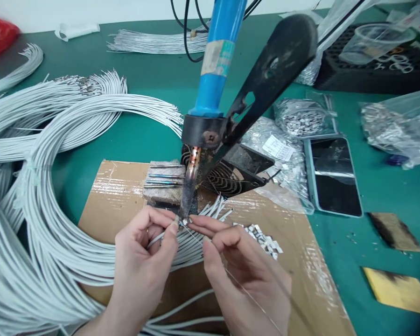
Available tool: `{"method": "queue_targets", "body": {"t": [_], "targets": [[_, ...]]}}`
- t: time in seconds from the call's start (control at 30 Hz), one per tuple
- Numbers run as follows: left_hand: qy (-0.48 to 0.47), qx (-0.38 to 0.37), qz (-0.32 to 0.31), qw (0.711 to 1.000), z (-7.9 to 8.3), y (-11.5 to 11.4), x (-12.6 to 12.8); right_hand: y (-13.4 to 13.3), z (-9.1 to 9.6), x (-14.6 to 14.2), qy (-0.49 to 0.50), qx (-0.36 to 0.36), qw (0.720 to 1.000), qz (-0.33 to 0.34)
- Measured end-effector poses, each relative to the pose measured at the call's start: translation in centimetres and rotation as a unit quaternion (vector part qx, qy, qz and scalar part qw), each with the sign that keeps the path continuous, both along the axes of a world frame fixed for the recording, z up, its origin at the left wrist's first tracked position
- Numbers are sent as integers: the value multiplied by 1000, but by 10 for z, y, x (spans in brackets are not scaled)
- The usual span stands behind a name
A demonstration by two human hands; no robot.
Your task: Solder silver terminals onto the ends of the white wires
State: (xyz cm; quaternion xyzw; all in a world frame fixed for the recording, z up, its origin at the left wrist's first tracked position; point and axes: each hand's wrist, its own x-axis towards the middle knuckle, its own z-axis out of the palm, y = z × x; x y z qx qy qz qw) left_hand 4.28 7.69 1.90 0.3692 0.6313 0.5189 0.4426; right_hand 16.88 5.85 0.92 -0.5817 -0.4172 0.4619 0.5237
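Observation:
My left hand (145,261) pinches a white cable (156,240) between thumb and fingers, its end at the tip of a blue-handled soldering iron (215,70). The iron is fixed tip down on a black metal bracket (266,79). A small silvery connector (185,222) sits at the cable end, right under the tip. My right hand (248,275) is closed on a thin solder wire (245,290) that runs up to this spot; its forefinger reaches beside the connector. Whether that finger touches the connector, I cannot tell. More white cables (192,254) lie beneath both hands.
Coiled bundles of white cable (45,186) cover the left. Small metal connectors (266,240) lie loose on the cardboard (301,280). Behind the iron are a black fan (227,175) and a grey block (164,186). A phone (336,177) and a yellow sponge (399,289) lie right.

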Motion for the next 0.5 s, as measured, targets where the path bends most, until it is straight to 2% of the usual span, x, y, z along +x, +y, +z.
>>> {"method": "queue_targets", "body": {"t": [0.1, 0.27, 0.5], "targets": [[1, 1, -19, 1000, 2, 3, -1, 2, 3, -1, 2, -1, 1000, -9], [-11, -4, 11, 1000, 6, 6, 3, 3, 5, -2, 3, -4, 1000, -19], [0, 12, -8, 1000, 7, 8, 1, 4, 7, -3, 13, 3, 1000, -19]]}}
